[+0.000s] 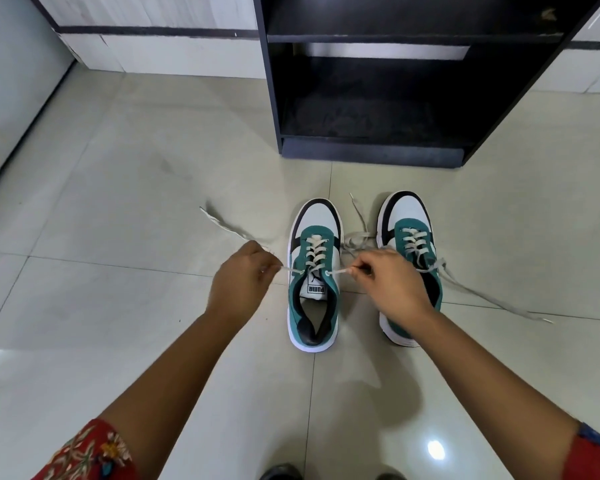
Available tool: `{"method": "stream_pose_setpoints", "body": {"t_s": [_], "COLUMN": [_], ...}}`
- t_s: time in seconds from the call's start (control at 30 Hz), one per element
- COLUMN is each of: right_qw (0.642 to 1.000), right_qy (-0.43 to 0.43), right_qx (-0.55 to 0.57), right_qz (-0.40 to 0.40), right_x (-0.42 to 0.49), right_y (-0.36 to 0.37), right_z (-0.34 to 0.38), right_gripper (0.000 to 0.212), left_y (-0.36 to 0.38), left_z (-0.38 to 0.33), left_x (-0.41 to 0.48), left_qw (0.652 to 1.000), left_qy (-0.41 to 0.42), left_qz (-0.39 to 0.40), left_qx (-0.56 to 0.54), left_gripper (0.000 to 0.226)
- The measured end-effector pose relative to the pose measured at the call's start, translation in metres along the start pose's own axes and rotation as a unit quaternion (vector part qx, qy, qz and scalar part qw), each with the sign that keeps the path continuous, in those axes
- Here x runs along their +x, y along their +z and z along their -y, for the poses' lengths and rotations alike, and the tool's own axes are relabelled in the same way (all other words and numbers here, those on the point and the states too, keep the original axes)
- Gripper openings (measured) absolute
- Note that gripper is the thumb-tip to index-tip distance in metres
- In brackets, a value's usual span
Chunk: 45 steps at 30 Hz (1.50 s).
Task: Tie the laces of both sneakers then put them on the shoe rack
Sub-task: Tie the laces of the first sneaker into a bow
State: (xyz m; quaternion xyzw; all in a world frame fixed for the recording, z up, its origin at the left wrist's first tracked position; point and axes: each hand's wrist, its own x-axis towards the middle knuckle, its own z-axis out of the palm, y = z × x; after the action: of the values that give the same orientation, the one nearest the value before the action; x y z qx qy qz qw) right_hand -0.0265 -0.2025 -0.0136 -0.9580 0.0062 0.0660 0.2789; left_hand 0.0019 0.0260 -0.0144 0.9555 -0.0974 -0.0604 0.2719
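Two teal, white and black sneakers, side by side on the floor [118,202] at lower centre of the frame, toes pointed up-frame toward the shoe rack [378,98]. Left sneaker [314,306] untied, tongue label visible, both lace ends drawn out sideways from the top eyelets. Left lace end [222,221] pinched in the left hand [239,285], grip clamped on it just beside the shoe, loose tail trailing away toward the left of the frame, blurred. Right lace end [338,271] pinched between thumb and fingers of the right hand [388,285], grip likewise closed on it, remainder lying in a loose curl between the two shoes. Right sneaker [409,230] partly hidden behind the right hand and wrist, also untied, one lace [492,299] stretched far out across the tiles toward the right edge, the other [359,216] lying up-frame between the toes. Shoe rack dark, open-fronted, in the upper centre, near the sneakers' toes but apart from them, lower shelf bare of shoes. Pale glossy tiles all round, light glare at lower right. Red floral sleeves [84,455] at both lower corners. White panelled wall [153,46] along the upper left.
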Motion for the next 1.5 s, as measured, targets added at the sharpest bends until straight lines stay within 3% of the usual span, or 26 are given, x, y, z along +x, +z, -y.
{"method": "stream_pose_setpoints", "body": {"t_s": [0.2,0.6,0.7,0.8,0.87,0.9,0.97,1.1,1.17,1.3,1.4,1.5], "right_qw": [0.995,0.989,0.988,0.990,0.994,0.985,0.924,0.749,0.698,0.670,0.698,0.719], "right_qy": [0.014,0.023,0.004,0.034,0.101,0.148,0.236,0.381,0.414,0.415,0.425,0.430], "right_qx": [-0.089,-0.146,-0.149,-0.108,-0.008,0.084,0.283,0.537,0.580,0.612,0.573,0.545], "right_qz": [-0.031,-0.029,-0.048,-0.086,-0.043,0.017,0.102,0.079,0.072,0.066,0.067,0.042], "right_x": [-0.014,-0.017,-0.018,-0.024,-0.027,-0.025,-0.020,-0.014,-0.015,-0.011,-0.007,-0.006], "right_y": [-0.002,0.000,0.001,-0.015,-0.021,-0.020,-0.010,0.010,0.016,0.019,0.022,0.024], "right_z": [-0.010,-0.010,-0.003,0.003,0.008,0.012,0.020,0.031,0.031,0.036,0.039,0.042], "right_gripper": [0.013,0.016,0.022,0.029,0.040,0.046,0.043,0.023,0.019,0.013,0.019,0.030], "left_y": [0.007,0.013,0.014,0.020,0.023,0.023,0.020,0.014,0.014,0.011,0.014,0.018], "left_z": [0.018,0.026,0.015,0.001,-0.008,-0.013,-0.025,-0.048,-0.051,-0.054,-0.058,-0.060], "left_x": [-0.012,-0.012,-0.018,-0.029,-0.026,-0.022,-0.012,-0.005,-0.008,-0.006,-0.001,0.000], "left_qw": [0.996,0.990,0.989,0.975,0.951,0.933,0.900,0.808,0.797,0.801,0.817,0.808], "left_qy": [-0.087,-0.124,-0.133,-0.209,-0.270,-0.295,-0.327,-0.384,-0.401,-0.399,-0.371,-0.358], "left_qz": [-0.018,-0.011,-0.007,-0.006,0.034,0.054,0.064,0.055,0.054,0.081,0.072,0.060], "left_qx": [-0.007,-0.062,-0.058,-0.072,-0.147,-0.199,-0.282,-0.443,-0.448,-0.439,-0.436,-0.465], "left_gripper": [0.015,0.015,0.030,0.040,0.048,0.051,0.049,0.026,0.024,0.029,0.019,0.017]}}
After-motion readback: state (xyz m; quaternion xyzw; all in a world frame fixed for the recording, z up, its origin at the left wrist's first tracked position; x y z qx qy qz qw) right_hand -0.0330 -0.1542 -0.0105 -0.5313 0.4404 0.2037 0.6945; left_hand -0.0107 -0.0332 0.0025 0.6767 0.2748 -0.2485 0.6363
